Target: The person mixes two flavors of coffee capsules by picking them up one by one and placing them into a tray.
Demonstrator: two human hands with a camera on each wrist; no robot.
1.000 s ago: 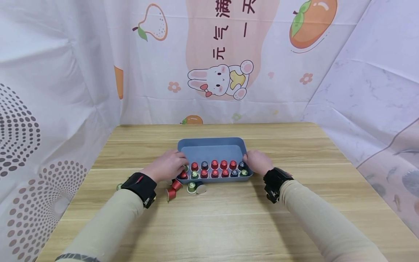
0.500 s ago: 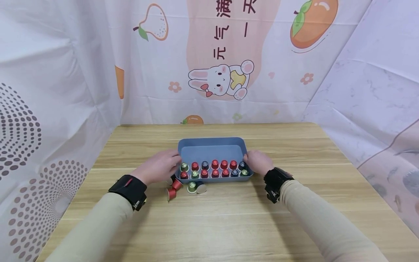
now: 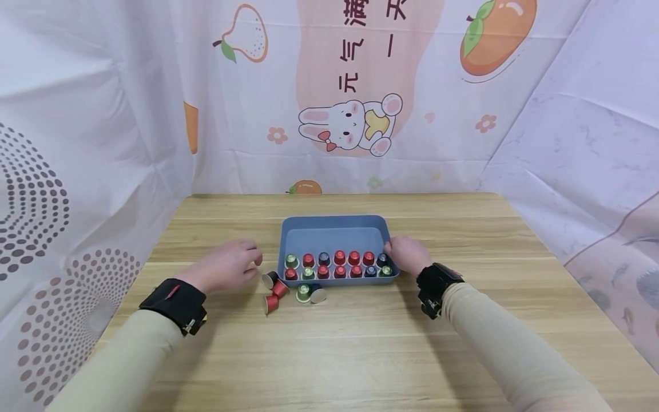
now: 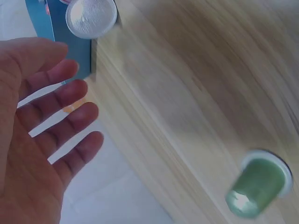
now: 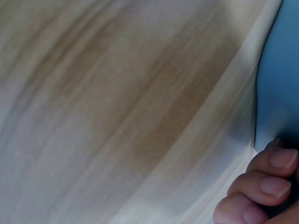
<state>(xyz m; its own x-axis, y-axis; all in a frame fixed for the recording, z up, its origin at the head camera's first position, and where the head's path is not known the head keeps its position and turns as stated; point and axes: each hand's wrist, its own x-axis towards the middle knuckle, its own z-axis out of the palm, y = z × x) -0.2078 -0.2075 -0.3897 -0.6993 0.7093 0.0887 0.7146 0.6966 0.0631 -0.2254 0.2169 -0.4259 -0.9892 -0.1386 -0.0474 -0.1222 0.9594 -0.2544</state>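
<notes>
A blue rectangular tray [image 3: 337,236] stands mid-table, with two rows of coffee capsules [image 3: 340,271] in its near half. They are red, green and dark, their lids down. My right hand [image 3: 408,254] grips the tray's right edge; its curled fingers [image 5: 261,186] show in the right wrist view. Left of the tray, my left hand [image 3: 229,266] hovers with loosely bent fingers and holds nothing. Just beyond its fingertips a dark capsule [image 3: 270,279] lies on its side beside two red capsules [image 3: 280,288]. In the left wrist view, a green capsule [image 4: 259,186] lies apart on the table.
In front of the tray sit a green capsule [image 3: 303,293] and a tipped capsule [image 3: 318,294] with its pale lid showing. Wood-grain table [image 3: 360,343] surrounds the tray. A printed cloth [image 3: 231,126] hangs along the back and sides.
My left hand has moved left, out of the tray and away from it, leaving a green capsule at the left end of the back row. My right hand stays on the tray's edge.
</notes>
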